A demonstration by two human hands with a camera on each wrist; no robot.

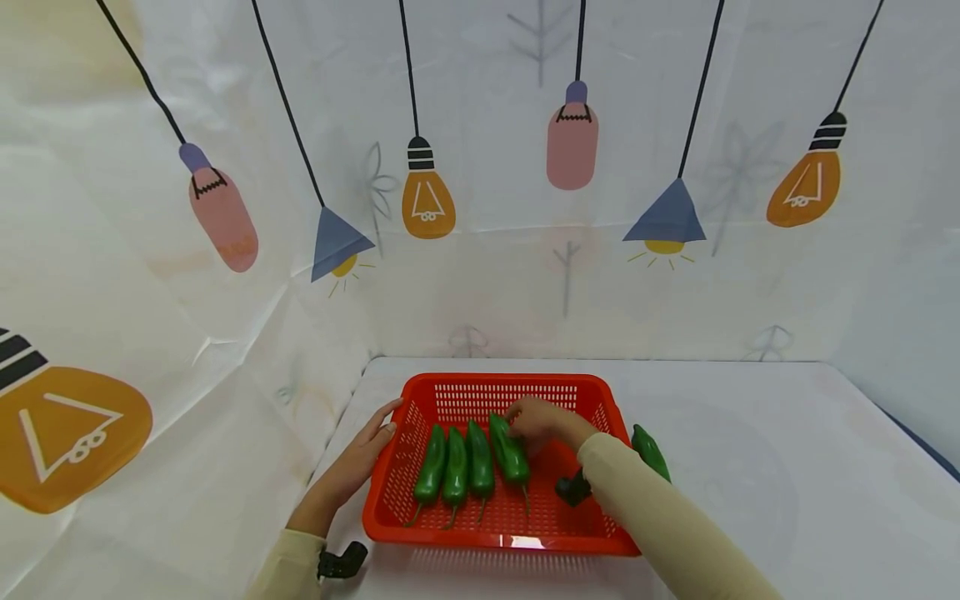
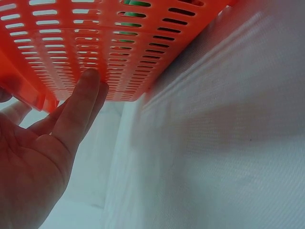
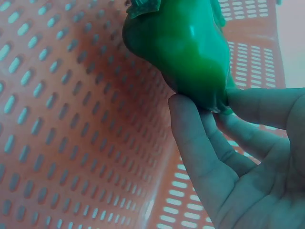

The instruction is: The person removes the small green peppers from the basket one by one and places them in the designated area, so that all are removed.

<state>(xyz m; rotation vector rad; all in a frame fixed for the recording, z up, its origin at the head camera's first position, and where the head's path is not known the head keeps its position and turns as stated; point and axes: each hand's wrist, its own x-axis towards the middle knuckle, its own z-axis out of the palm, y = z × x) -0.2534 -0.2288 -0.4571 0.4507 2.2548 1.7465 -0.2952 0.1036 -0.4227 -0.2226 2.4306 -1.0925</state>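
Note:
A red plastic basket (image 1: pixel 450 537) with slotted walls stands on the white table. My left hand (image 1: pixel 358 457) grips its left rim, the fingers flat against the outer wall in the left wrist view and the thumb up at the edge. Inside, my right hand (image 1: pixel 538 423) pinches the tip of a long green chili pepper (image 3: pixel 186 52) between thumb and fingers. Its stem points toward me in the head view. Beside it on the left, three more green chili peppers (image 1: pixel 455 471) lie in a row, stems also toward me.
Another green chili pepper (image 1: pixel 651 452) lies on the white table (image 1: pixel 757 467) just outside the basket's right side, partly hidden by my right sleeve. A white sheet with printed lamps (image 1: pixel 480 283) hangs behind the table and along its left side.

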